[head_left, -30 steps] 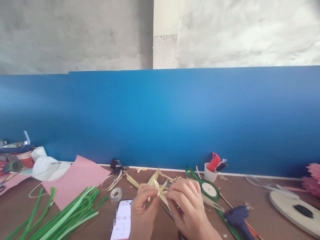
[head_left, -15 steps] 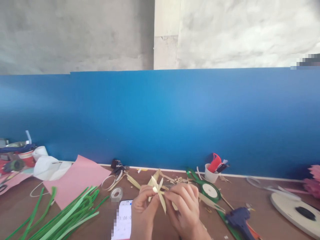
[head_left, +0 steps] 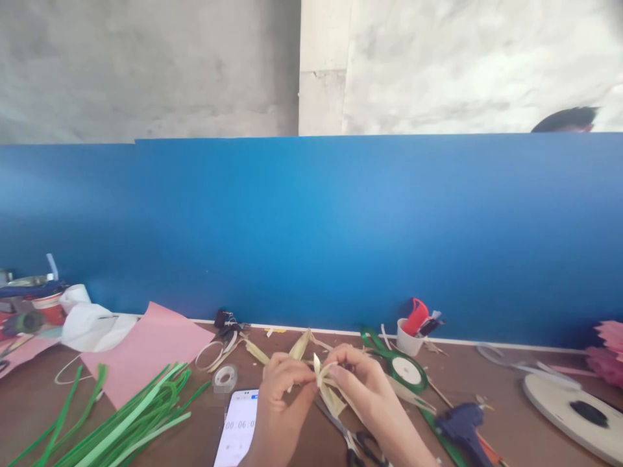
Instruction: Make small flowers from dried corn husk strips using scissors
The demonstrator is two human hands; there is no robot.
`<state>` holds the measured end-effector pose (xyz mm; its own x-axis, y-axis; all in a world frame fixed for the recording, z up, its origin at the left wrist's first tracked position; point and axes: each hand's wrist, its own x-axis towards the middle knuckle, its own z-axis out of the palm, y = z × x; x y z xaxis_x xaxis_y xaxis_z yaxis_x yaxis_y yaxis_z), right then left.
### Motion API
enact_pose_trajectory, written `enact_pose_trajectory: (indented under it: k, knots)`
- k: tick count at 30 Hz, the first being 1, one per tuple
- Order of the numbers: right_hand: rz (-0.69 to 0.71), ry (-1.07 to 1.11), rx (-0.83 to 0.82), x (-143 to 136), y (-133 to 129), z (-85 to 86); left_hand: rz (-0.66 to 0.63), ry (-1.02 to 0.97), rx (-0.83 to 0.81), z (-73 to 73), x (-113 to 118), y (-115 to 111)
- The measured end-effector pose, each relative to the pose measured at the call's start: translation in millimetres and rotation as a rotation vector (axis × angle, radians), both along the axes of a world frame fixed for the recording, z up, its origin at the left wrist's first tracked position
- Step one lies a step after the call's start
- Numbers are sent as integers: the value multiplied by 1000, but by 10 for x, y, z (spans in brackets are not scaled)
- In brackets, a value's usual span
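Note:
A pale yellow flower of husk-like strips (head_left: 327, 389) is held above the table between my two hands. My left hand (head_left: 285, 402) pinches it from the left, near its centre. My right hand (head_left: 363, 383) has thumb and fingertips closed on a petal at its upper right. One petal points up between the fingertips and others hang below. Scissors (head_left: 349, 440) lie under the flower, partly covered by my right forearm. Dry husk pieces (head_left: 300, 345) lie just behind my hands.
A phone (head_left: 237, 425) showing a timer lies left of my left hand. Around are green pipe cleaners (head_left: 141, 415), pink paper (head_left: 146, 353), a tape roll (head_left: 224, 377), a green ribbon spool (head_left: 407, 372), a cup (head_left: 409, 338) and a glue gun (head_left: 462, 425). Behind rises a blue partition (head_left: 311, 227).
My right hand has moved up and turned, from the flower's lower right to its upper petals. The flower has turned and shifted slightly right. The scissors have come into sight.

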<state>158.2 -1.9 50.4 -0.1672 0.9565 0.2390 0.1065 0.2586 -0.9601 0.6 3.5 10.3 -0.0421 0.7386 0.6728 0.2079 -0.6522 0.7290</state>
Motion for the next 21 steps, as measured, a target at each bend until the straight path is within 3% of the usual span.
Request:
enact_pose_trajectory:
  k: [3,6,9,16,21]
  knots:
    - [93,183,-164,-12,43,-7,-100,-25,-7,2,-11,-12]
    - [279,369,-333,-7,26,15,-255,-107,-85,35,-20,-25]
    - [432,421,-378,16,31,18,-359,-198,-198,61,-29,-20]
    - [175,176,-173,133,63,28,-383,-31,-290,72,-79,28]
    - [220,-8,-177,156,8,124,-395,92,-294,124,-86,4]
